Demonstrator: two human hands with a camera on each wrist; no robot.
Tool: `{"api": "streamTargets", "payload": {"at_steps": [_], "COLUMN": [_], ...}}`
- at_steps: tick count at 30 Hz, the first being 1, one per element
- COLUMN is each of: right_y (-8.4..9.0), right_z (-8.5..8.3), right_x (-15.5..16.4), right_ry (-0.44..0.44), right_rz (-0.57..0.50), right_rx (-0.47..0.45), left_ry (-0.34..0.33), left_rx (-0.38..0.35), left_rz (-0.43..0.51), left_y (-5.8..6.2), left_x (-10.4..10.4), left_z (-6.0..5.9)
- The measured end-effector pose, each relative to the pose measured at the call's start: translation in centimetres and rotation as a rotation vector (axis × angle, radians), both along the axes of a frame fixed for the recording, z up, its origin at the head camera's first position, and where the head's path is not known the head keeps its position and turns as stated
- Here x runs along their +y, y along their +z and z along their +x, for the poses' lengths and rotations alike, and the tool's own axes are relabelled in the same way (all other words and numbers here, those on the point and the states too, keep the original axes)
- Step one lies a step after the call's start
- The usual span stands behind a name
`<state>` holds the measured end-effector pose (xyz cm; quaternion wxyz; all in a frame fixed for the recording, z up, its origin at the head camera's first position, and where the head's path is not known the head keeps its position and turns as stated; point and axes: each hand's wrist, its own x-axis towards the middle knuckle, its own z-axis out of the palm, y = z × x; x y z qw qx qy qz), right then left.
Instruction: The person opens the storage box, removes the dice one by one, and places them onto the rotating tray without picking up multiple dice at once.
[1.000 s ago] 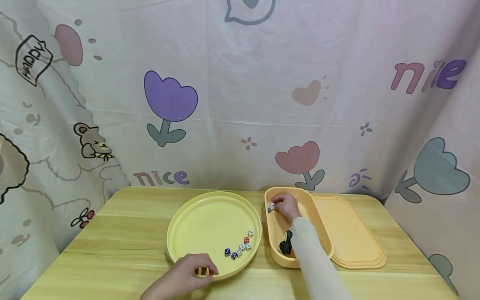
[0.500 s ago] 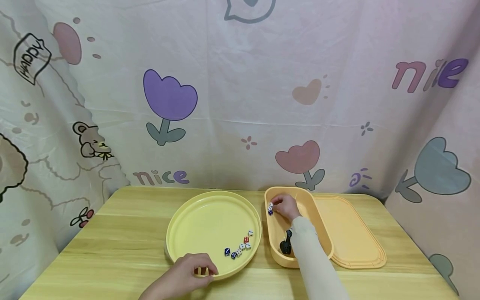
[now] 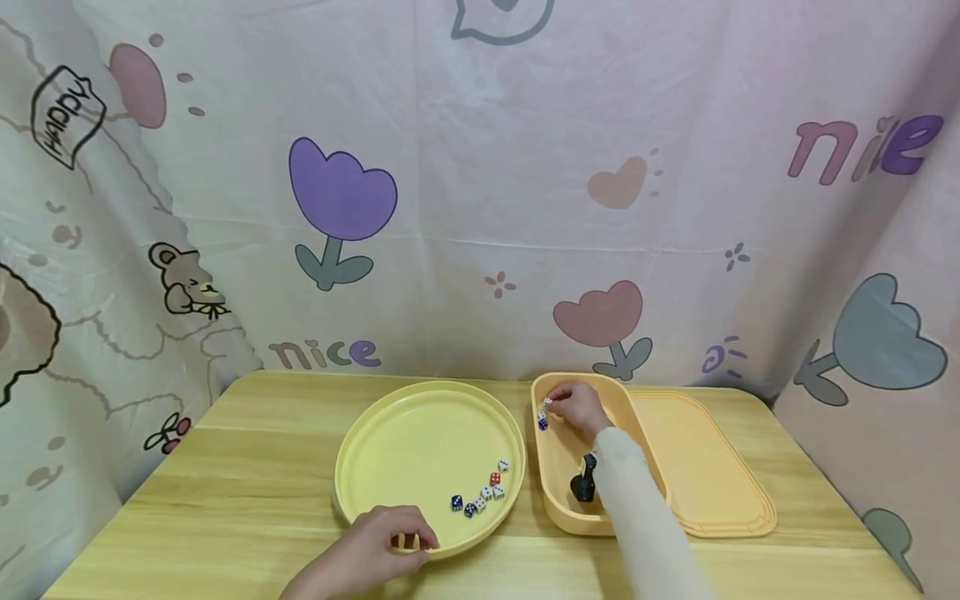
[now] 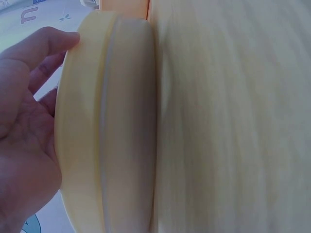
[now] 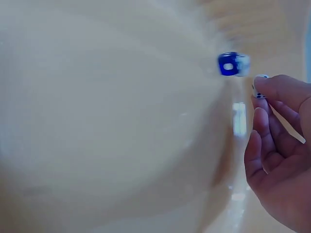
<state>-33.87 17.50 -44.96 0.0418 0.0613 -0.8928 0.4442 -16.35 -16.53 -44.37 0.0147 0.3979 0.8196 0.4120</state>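
My left hand (image 3: pixel 382 542) grips the near rim of a round yellow tray (image 3: pixel 350 433), fingers over the edge; the left wrist view shows the thumb against the tray's outer wall (image 4: pixel 82 116). Inside an orange rectangular box (image 3: pixel 555 475), my right hand (image 3: pixel 581 407) pinches a white die (image 5: pixel 260 86) between thumb and fingertips. Below it, by the box's left wall, sit a blue die (image 5: pixel 227 64) and a white die (image 5: pixel 243 64) side by side. Toward the right of the tray lie several dice, among them a red die (image 3: pixel 495 478) and a blue die (image 3: pixel 457 502).
An orange lid (image 3: pixel 705 458) lies flat on the wooden table (image 3: pixel 270 467) to the right of the box. A black device (image 3: pixel 585 482) shows at my right wrist, over the box. A patterned curtain (image 3: pixel 465 183) hangs behind the table and along both sides.
My right hand has lifted slightly with the white die, which is now apart from the blue and white dice in the box. The left hand stays at the tray's rim.
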Motion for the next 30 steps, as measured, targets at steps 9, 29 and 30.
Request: {"api": "streamTargets", "payload": {"at_steps": [9,29,30], "right_y": [2.9,7.8,7.6], "right_z": [0.4,6.4,6.9], "right_x": [0.7,-3.7,-3.9], "right_ry": [0.027,0.214,0.223], "right_rz": [-0.065,-0.159,-0.171], "right_rx": [0.029,-0.015,-0.010], "left_ry": [0.007,0.002,0.001], "left_rx": [0.039,0.044,0.046], "left_rz": [-0.008,0.003,0.001], "left_y": [0.1,0.1,0.1], "left_x": [-0.1,0.1,0.1], "left_z": [-0.1,0.1,0.1]}}
